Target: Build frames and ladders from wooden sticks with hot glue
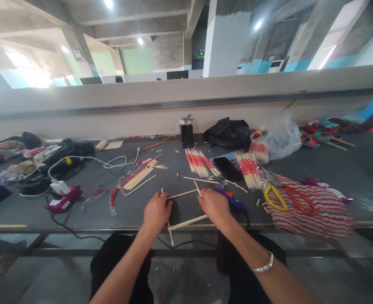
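Observation:
A four-sided frame of thin wooden chopsticks is held low at the table's front edge. My left hand [156,213] has its fingers closed on the left side chopstick [170,234], which sticks out above and below the grip. My right hand [215,207] pinches the right side chopstick [198,188]; its lower part is hidden by the hand. Between my hands run a far crossbar [183,194] and a near crossbar [188,222]. Just beyond my right hand lies a blue object [233,202], partly covered, its kind unclear.
Loose chopsticks [140,175] lie left of centre. Red-printed packs of chopsticks [196,162], a dark phone [228,169] and a black bag [227,133] lie further back. Yellow-handled scissors [267,195] and red handles [313,211] rest on striped cloth [319,223]. A white cable [88,158] crosses the left.

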`<state>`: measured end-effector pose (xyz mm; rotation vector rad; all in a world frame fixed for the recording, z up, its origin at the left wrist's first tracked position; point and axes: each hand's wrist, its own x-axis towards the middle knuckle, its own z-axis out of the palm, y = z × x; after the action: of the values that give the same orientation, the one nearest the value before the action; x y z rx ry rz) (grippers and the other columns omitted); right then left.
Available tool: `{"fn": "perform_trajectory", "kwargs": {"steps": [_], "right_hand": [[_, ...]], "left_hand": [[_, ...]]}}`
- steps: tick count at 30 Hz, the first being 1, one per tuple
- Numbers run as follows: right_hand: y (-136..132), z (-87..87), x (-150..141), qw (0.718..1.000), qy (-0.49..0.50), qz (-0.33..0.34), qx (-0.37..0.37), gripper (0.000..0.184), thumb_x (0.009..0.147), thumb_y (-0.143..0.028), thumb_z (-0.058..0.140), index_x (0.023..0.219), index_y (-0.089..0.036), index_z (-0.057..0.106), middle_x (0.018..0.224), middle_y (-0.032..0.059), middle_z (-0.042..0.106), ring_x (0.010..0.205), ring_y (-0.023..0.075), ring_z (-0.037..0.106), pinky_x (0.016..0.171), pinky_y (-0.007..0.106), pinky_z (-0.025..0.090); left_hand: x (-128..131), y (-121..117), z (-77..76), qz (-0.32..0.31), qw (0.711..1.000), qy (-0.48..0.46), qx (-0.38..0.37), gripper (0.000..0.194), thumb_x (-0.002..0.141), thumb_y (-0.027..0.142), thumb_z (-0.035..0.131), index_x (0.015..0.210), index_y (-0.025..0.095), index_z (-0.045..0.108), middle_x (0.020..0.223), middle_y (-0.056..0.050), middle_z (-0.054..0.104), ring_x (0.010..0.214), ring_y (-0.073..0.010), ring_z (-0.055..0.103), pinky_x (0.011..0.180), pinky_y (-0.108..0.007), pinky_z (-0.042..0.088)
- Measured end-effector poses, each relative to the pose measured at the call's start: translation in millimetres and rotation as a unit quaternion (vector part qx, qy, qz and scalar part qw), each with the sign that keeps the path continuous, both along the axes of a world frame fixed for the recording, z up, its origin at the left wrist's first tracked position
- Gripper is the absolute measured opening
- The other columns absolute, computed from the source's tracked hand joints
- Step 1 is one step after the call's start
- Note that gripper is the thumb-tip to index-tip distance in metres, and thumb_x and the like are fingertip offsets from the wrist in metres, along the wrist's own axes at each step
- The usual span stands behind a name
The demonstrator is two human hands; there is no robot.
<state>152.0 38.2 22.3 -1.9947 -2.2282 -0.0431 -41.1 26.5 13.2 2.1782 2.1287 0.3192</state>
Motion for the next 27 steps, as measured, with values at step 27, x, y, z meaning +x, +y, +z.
{"fn": "perform_trajectory", "kwargs": {"steps": [27], "right_hand": [[-0.5,-16.2,-9.7,0.999,0.009,-0.041,-0.006,0.018,0.09,-0.017,0.042,0.09,-0.014,0.059,0.087,0.0078,0.066,0.073,0.0171,0.067,0.051,0.023,0.038]], "left_hand": [[-8.8,23.8,-13.7,-0.05,0.998,-0.012,0.037,0.023,0.09,0.019,0.04,0.089,0.019,0.064,0.085,-0.006,0.058,0.079,-0.0169,0.057,0.067,-0.025,0.038]]}}
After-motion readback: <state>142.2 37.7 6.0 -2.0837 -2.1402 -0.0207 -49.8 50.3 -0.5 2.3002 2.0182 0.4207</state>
